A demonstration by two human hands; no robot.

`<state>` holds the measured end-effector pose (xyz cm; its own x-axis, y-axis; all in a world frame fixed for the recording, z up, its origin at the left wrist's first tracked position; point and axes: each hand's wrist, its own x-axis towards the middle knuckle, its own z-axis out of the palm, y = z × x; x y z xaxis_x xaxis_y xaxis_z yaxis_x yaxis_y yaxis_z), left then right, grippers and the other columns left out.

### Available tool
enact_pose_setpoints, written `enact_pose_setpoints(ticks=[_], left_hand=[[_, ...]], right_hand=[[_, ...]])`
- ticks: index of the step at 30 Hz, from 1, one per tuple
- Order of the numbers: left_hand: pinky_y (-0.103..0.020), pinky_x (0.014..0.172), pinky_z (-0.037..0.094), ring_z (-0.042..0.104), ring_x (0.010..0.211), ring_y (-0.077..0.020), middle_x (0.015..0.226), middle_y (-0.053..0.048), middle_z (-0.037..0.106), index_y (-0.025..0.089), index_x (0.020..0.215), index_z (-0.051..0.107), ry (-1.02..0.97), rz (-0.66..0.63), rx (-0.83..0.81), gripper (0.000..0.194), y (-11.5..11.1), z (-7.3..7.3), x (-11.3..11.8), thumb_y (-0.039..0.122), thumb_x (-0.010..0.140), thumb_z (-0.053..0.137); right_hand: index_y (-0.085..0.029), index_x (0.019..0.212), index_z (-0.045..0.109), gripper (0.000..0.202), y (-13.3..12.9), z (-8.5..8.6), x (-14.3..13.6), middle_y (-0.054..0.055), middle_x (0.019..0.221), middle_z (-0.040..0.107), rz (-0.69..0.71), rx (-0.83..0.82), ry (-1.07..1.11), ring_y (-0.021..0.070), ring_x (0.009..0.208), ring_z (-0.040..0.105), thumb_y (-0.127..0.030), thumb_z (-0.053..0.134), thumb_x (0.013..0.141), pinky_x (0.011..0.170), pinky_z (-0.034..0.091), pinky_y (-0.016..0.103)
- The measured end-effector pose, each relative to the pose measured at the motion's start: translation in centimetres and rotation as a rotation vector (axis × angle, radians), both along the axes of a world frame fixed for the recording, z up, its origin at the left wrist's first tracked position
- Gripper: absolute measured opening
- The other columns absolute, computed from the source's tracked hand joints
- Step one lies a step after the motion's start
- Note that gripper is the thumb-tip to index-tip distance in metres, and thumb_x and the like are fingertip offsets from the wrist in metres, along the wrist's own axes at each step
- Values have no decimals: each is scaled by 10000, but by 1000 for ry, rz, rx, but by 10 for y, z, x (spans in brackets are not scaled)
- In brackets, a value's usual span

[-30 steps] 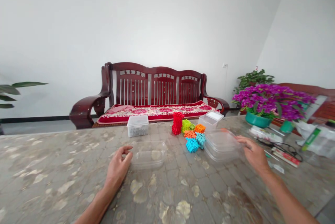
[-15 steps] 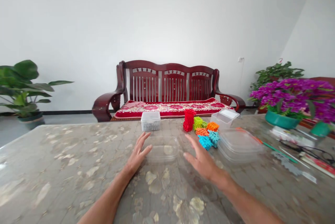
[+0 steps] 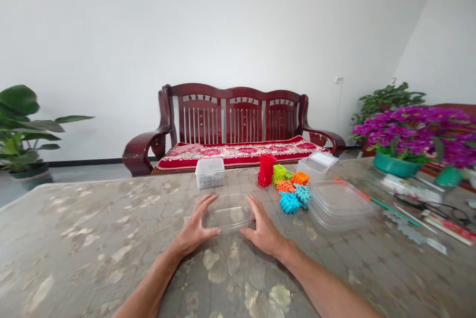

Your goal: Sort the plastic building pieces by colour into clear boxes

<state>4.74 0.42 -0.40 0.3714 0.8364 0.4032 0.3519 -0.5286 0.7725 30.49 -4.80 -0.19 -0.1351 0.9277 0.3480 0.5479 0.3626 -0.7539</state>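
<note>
A shallow clear plastic container lies on the table in front of me. At its left end, my left hand curves around the side, fingers along the far edge and thumb at the near edge. My right hand wraps the right end in the same way. Both hands appear to touch the container and grip it between them. Just beyond it stands a small lidded translucent box with grey pieces inside. To the right of my right hand are blue interlocking plastic pieces and a red stack of pieces.
Orange pieces and green ones sit by an open clear box. Stacked clear containers stand at right, near glasses and a purple flower pot. A wooden bench is behind the table.
Both hands have moved inward and closed around the two ends of the clear container. Before, they hovered apart beside it. The view has shifted slightly.
</note>
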Motion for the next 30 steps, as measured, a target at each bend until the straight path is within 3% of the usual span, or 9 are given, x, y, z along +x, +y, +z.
enact_pose_setpoints(ticks=[3, 5, 9, 14, 21, 25, 30], left_hand=[[-554, 1142, 341, 368, 1396, -376, 1477, -149, 418, 230, 1395, 503, 42, 12, 26, 817, 0, 1, 1, 557, 693, 764], [-544, 1145, 343, 391, 1383, -361, 1461, -137, 434, 236, 1380, 512, 59, 19, 40, 762, 0, 3, 1, 504, 709, 756], [-522, 1120, 388, 431, 1354, -349, 1441, -123, 454, 250, 1350, 534, 72, 34, 58, 698, -1, 3, 1, 439, 713, 748], [-510, 1099, 421, 456, 1338, -351, 1428, -122, 477, 245, 1334, 548, 62, 57, 76, 687, 0, 3, 2, 436, 705, 749], [-529, 1070, 448, 537, 1264, -353, 1423, -152, 480, 222, 1379, 498, -13, 12, 14, 763, -2, 6, 3, 456, 703, 761], [-540, 1083, 427, 530, 1273, -361, 1440, -167, 465, 212, 1414, 451, -48, -20, -30, 823, -3, 7, 8, 469, 699, 768], [-547, 1096, 405, 507, 1299, -371, 1460, -168, 448, 218, 1439, 417, -51, -38, -57, 856, -5, 8, 12, 477, 702, 766]], right_hand=[[-250, 1396, 446, 754, -13, 1, 9, 100, 1408, 507, -74, 90, 37, 245, 1279, 493, -111, 548, 662, 966, 492, 398], [-231, 1230, 561, 609, -26, 3, 23, 72, 1210, 621, -113, 131, 43, 202, 1086, 599, -78, 467, 648, 835, 520, 323], [-219, 877, 616, 336, -48, 5, 69, 19, 853, 653, -261, 168, 3, 173, 829, 617, -84, 393, 665, 740, 490, 288], [-217, 948, 623, 327, -53, 1, 125, 46, 995, 680, -485, 168, -99, 221, 986, 608, -157, 412, 705, 899, 466, 371], [-210, 1066, 612, 385, -49, -8, 173, 76, 1093, 679, -675, 222, -182, 261, 1077, 586, -235, 447, 720, 972, 430, 434], [-194, 1078, 604, 349, -38, -1, 171, 97, 1091, 678, -683, 252, -168, 261, 1040, 599, -256, 432, 781, 912, 469, 426], [-191, 1154, 605, 322, -13, 32, 130, 106, 1173, 674, -512, 320, -438, 267, 1086, 580, -273, 467, 875, 957, 448, 431]])
